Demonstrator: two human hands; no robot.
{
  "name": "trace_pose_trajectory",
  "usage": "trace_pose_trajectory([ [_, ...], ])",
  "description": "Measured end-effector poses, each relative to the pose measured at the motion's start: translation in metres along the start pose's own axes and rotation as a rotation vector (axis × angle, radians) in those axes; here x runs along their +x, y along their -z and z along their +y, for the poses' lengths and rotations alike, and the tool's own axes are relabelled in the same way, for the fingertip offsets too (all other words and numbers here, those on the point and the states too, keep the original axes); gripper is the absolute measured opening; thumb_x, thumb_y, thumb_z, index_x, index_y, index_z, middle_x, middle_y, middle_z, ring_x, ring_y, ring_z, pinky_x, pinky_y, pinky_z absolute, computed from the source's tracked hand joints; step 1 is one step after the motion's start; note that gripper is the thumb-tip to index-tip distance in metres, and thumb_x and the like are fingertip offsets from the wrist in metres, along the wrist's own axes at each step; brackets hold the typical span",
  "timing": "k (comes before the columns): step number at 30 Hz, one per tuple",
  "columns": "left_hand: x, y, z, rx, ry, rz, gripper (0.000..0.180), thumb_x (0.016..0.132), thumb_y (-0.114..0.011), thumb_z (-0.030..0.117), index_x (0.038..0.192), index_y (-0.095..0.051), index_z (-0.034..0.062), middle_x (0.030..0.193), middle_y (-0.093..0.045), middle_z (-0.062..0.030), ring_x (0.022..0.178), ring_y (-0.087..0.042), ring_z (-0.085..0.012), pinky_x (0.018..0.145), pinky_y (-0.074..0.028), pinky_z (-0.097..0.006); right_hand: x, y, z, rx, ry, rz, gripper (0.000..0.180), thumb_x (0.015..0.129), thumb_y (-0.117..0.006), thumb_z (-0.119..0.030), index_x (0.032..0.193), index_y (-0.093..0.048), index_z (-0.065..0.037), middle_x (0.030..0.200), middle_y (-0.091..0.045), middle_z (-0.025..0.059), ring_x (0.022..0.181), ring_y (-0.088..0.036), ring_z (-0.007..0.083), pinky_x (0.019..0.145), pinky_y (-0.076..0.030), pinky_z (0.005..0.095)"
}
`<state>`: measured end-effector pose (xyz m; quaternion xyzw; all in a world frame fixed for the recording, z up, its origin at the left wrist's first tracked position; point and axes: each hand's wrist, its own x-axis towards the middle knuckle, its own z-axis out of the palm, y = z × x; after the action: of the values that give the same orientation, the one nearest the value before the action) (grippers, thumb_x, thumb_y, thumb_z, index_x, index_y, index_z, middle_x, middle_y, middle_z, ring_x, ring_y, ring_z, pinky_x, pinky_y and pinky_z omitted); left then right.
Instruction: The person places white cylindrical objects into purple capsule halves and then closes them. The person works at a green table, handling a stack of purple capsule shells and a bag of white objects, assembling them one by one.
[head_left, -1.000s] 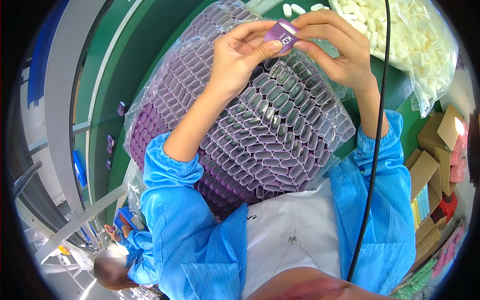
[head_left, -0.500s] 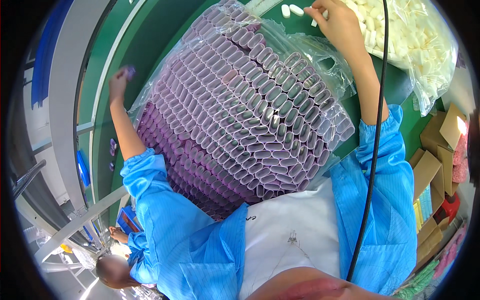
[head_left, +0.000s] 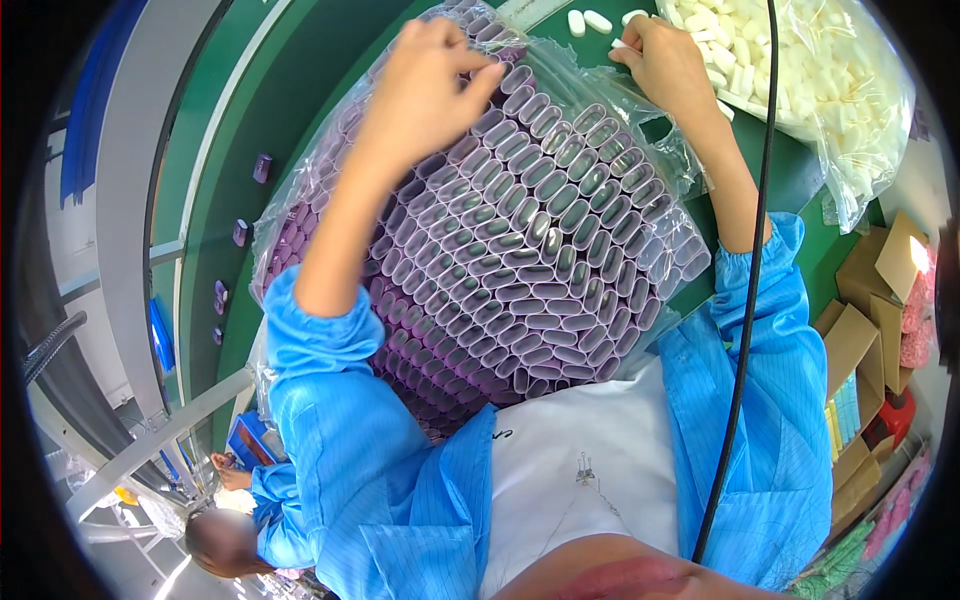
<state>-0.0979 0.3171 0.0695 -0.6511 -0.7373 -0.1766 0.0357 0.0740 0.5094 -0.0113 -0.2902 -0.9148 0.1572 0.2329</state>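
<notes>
In front of me, many purple oval, open-topped containers (head_left: 545, 270) stand tightly packed in a clear plastic bag. My left hand (head_left: 425, 95) is over their far left part, its fingers curled and the thumb near the forefinger. Blur hides whether these fingertips hold anything. Beyond the bag's far right edge, my right hand (head_left: 668, 62) pinches a white oval piece (head_left: 620, 44), mostly covered by the fingers. Two loose white oval pieces (head_left: 598, 21) lie just left of that hand. To its right is a clear bag of white oval pieces (head_left: 790, 85).
Several small purple pieces (head_left: 240, 233) lie spaced along the green strip at the left. A black cable (head_left: 752, 270) hangs before my right arm. Opened cardboard boxes (head_left: 850, 340) stand at the right. Another person in blue (head_left: 275, 500) sits at the lower left.
My left hand let go of a purple piece on the green strip and swung right, over the containers. My right hand moved slightly right and down and now shows a white piece in its fingertips.
</notes>
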Motion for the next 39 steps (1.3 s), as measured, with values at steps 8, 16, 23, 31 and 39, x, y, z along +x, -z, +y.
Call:
trace_pose_trajectory([
  [8, 0.023, -0.041, 0.019, 0.182, 0.015, 0.302, 0.015, 0.072, -0.073, 0.02, 0.078, -0.073, 0.0068, 0.077, -0.056, -0.0066, 0.076, -0.053, -0.0249, 0.069, -0.046, -0.036, -0.002, -0.006, 0.005, 0.047, 0.043, 0.034, 0.023, 0.076, -0.071, -0.019, 0.083, -0.056, -0.003, 0.081, -0.06, 0.0127, 0.075, -0.059, 0.0323, 0.068, -0.046, 0.0402],
  [16, 0.027, -0.035, 0.017, 0.236, 0.023, 0.201, 0.013, 0.07, -0.073, 0.016, 0.073, -0.07, 0.0037, 0.078, -0.058, -0.0069, 0.077, -0.054, -0.0243, 0.07, -0.046, -0.037, -0.004, -0.011, 0.011, 0.04, 0.223, 0.045, 0.015, 0.078, -0.065, -0.01, 0.085, -0.055, -0.002, 0.083, -0.06, 0.0142, 0.078, -0.059, 0.0332, 0.069, -0.047, 0.0402],
  [23, 0.002, -0.021, 0.005, -0.173, 0.01, 0.331, 0.009, 0.078, -0.069, 0.008, 0.08, -0.065, 0.0002, 0.082, -0.056, -0.0072, 0.073, -0.057, -0.0233, 0.066, -0.047, -0.031, -0.001, 0.013, 0.003, 0.28, 0.147, 0.134, 0.015, 0.078, -0.065, -0.009, 0.089, -0.057, -0.002, 0.083, -0.059, 0.0131, 0.082, -0.057, 0.0316, 0.073, -0.047, 0.0373],
  [31, 0.006, -0.025, -0.014, -0.148, 0.035, 0.18, 0.017, 0.078, -0.071, 0.016, 0.087, -0.065, 0.0027, 0.093, -0.061, -0.0066, 0.078, -0.061, -0.023, 0.072, -0.049, -0.032, -0.004, 0.034, -0.025, 0.394, 0.072, 0.089, 0.015, 0.081, -0.063, -0.011, 0.091, -0.058, -0.001, 0.083, -0.058, 0.0148, 0.081, -0.057, 0.03, 0.072, -0.046, 0.0369],
  [39, 0.003, -0.03, -0.044, -0.028, -0.071, 0.2, 0.018, 0.078, -0.069, 0.019, 0.091, -0.066, 0.0065, 0.097, -0.064, -0.0071, 0.094, -0.059, -0.0266, 0.081, -0.047, -0.036, 0.024, 0.032, -0.047, 0.263, 0.496, 0.115, 0.018, 0.081, -0.064, -0.016, 0.09, -0.059, -0.001, 0.085, -0.06, 0.0156, 0.084, -0.057, 0.0316, 0.075, -0.046, 0.0386],
])
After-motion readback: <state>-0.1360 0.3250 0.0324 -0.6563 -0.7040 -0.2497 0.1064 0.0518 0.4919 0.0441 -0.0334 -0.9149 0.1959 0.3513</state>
